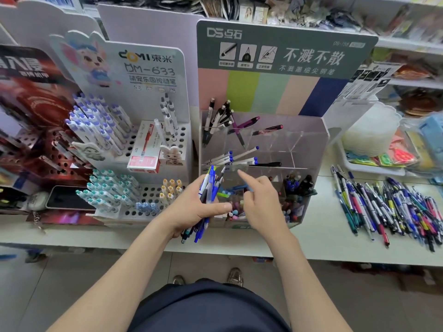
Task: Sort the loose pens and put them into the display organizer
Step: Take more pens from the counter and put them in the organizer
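Note:
My left hand [194, 207] grips a bundle of pens [209, 185], mostly blue and black, held upright in front of the clear acrylic display organizer [309, 140]. My right hand [261, 202] hovers over the organizer's front compartments with its index finger pointing out and the other fingers curled; it holds nothing that I can see. The organizer's back compartments hold black-and-white pens [219, 116] and two dark purple pens; the middle row holds white pens with blue caps [237, 158]. A large pile of loose pens [393, 207] lies on the shelf to the right.
A white DOMI pen stand [148, 140] with purple, teal and yellow capped pens stands to the left, with a red pen box on it. A phone [67, 197] lies at the far left. A white tray [374, 164] of small items sits behind the loose pile.

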Available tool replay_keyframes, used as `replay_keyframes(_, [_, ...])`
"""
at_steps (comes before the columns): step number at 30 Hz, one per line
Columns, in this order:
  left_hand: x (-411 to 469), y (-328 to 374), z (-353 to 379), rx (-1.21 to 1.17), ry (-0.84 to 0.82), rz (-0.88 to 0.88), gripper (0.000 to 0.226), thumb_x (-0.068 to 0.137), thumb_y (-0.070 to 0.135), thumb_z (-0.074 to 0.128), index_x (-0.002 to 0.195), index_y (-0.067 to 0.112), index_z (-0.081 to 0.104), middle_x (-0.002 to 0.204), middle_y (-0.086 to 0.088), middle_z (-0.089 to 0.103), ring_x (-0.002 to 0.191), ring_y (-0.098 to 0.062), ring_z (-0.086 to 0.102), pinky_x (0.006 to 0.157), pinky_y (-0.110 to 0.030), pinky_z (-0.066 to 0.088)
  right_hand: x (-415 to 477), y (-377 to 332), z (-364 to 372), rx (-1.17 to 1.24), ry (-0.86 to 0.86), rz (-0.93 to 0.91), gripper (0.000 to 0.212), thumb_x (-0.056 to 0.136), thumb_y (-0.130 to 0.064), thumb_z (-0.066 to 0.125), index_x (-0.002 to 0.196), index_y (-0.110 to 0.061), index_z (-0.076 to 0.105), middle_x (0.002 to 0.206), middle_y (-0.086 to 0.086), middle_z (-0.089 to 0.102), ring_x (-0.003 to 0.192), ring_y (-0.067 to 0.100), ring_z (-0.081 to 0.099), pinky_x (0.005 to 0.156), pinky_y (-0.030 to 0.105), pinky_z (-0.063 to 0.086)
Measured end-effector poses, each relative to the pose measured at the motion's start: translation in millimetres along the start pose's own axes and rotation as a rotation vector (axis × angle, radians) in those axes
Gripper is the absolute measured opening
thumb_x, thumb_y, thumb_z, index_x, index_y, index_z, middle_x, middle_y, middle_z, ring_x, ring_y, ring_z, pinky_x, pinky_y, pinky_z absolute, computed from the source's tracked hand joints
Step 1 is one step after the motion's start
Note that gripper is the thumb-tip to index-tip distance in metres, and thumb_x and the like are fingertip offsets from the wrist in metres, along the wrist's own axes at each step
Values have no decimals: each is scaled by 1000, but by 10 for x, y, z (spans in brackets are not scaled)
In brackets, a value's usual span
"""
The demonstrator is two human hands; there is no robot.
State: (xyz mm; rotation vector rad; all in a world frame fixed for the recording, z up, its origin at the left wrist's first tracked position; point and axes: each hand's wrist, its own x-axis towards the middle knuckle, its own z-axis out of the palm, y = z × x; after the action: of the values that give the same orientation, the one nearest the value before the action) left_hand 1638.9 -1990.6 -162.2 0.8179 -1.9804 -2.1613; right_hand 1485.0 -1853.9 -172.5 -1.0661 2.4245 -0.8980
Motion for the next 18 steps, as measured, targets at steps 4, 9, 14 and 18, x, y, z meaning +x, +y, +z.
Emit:
replay_keyframes(4, [-8,-9,13,-47,22,-2,55,86,19,90,130,24,57,77,-8,62,64,-23,55,61,-34,53,120,-41,-9,-232,-95,18,60,105,-12,57,160,-32,44,129,5,69,112,29,64,93,41,55])
replay_keyframes(9, [-19,-14,28,-71,4,-10,56,88,13,87,131,23,54,80,-9,60,61,-21,52,56,-32,51,255,-105,-89,-355,-146,44,51,99,-18,69,149,-22,59,140,5,66,129,30,58,101,42,52])
replay_keyframes(14, [-8,-45,46,-87,4,-17,58,88,6,84,132,26,52,85,-8,61,67,-18,56,59,-31,52,190,-146,-73,-145,12,-25,35,96,-26,70,130,-19,72,123,-1,73,107,16,68,94,22,43])
replay_keyframes(18, [-12,-11,72,-77,26,-18,64,86,5,85,134,29,51,87,-7,64,70,-16,60,60,-31,52,-14,-303,-119,280,262,-121,1,94,-22,76,93,-22,75,80,-10,73,73,10,68,69,22,54])
